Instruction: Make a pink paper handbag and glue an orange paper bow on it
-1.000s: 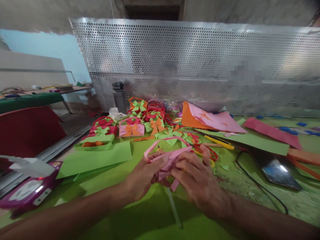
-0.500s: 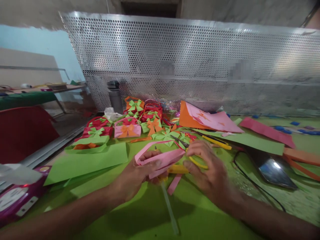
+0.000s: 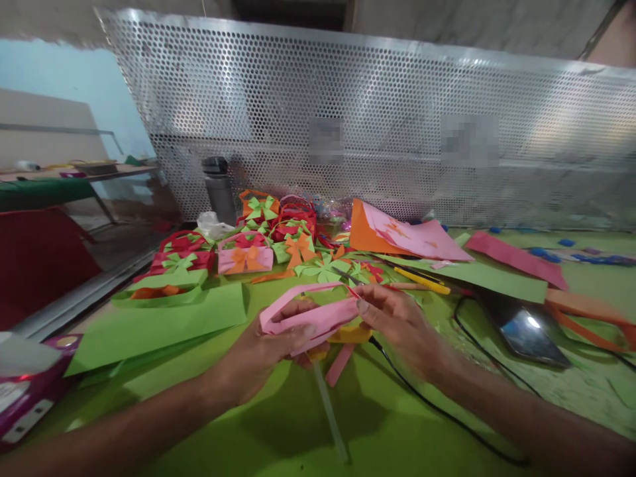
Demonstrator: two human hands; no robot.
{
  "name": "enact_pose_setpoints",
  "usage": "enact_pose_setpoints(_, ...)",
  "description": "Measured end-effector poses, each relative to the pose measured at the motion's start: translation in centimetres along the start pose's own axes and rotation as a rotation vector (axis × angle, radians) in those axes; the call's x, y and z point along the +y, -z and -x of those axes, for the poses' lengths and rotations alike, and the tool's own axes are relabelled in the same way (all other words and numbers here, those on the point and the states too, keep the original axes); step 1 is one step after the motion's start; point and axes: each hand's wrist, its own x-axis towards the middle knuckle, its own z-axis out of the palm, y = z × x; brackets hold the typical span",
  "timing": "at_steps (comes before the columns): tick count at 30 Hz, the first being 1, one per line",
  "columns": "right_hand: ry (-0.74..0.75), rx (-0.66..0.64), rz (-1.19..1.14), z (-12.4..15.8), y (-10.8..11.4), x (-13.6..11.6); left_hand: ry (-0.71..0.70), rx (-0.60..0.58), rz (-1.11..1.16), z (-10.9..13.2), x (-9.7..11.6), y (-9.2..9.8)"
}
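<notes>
My left hand [image 3: 271, 348] is closed around a folded pink paper basket [image 3: 313, 317] with a thin pink handle loop arching over it. My right hand [image 3: 400, 324] pinches the basket's right end, fingers curled. Under the basket lies a yellow piece [image 3: 350, 334], and a loose pink strip [image 3: 340, 364] hangs below. A clear glue stick [image 3: 328, 414] lies on the green tabletop [image 3: 278, 430] beneath my hands.
Several finished paper baskets with bows [image 3: 246, 255] are piled at the back. Green sheets [image 3: 159, 324], pink and orange paper [image 3: 407, 237], a yellow cutter [image 3: 422, 281], a phone [image 3: 529, 328] with a black cable [image 3: 437, 404], a grey bottle [image 3: 218, 189] and a perforated metal screen [image 3: 377, 119] surround them.
My right hand lifted off the basket, reached back toward yellow scissors, then returned to pinch the basket's right end. The view has drifted to the right.
</notes>
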Motion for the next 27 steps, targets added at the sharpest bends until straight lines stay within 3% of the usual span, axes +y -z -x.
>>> enact_pose_setpoints(7,-0.051,-0.068,-0.006,0.2,0.1,-0.9,0.017,0.010,-0.145,0.2,0.6,-0.2)
enact_pose_setpoints(14,-0.017,0.004,0.095,0.1,0.0,-0.4,0.116,0.107,-0.139,-0.1,1.5,-0.9)
enact_pose_setpoints(27,0.149,-0.152,0.275,-1.3,-0.9,-2.1,0.010,0.237,-0.155,-0.6,1.9,0.7)
